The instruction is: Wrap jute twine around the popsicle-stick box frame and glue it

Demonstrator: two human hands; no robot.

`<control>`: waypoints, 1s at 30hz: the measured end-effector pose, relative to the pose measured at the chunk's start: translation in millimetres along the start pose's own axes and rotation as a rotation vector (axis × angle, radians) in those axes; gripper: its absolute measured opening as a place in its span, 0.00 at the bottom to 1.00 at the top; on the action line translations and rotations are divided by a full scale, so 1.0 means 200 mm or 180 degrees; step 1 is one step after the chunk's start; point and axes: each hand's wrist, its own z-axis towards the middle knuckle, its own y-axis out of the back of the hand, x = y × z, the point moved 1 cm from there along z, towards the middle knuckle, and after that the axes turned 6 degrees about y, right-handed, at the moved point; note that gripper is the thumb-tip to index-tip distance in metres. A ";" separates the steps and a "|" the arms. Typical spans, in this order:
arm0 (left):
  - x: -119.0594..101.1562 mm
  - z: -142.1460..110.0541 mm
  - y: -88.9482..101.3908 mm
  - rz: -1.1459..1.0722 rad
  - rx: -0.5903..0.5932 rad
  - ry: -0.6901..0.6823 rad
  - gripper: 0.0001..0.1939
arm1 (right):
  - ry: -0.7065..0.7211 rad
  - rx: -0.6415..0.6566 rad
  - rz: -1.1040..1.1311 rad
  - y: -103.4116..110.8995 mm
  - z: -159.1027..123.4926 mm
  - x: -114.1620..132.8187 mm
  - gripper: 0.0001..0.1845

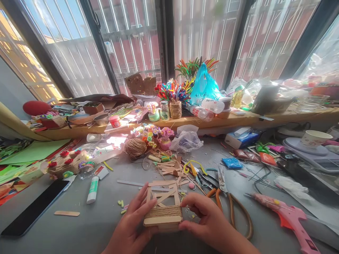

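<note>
Between my two hands is a small craft-stick frame [162,221], built of flat wooden sticks with twine wound across its lower part. My left hand [134,220] grips its left side, fingers along the edge and thumb near the bottom. At the right side my right hand [205,217] holds the edge between thumb and curled fingers. Just beyond the frame lie a pile of loose craft sticks [171,165] and a pale glue stick strip [129,182]. Scissors [221,180] with brown handles and pliers [209,180] rest close to my right hand.
A pink hot glue gun [287,213] lies at the right. On the left are a black phone [34,208], a white-green glue tube [92,189] and a single craft stick [66,213]. Farther back sit a twine ball [135,148] and a kitchen scale [328,163] bearing a paper cup [315,138].
</note>
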 end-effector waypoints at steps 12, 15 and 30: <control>-0.19 0.18 0.05 0.0895 0.0475 -0.0210 0.57 | -0.0096 -0.0030 0.0134 -0.02 0.00 -0.06 0.28; -0.32 0.31 0.05 0.1152 0.0956 -0.0027 0.63 | -0.0002 -0.0063 0.0072 -0.01 0.01 -0.05 0.30; -0.09 0.11 -0.09 -0.1068 0.0601 0.0718 0.54 | 0.0474 -0.0349 -0.0184 0.10 0.03 0.01 0.13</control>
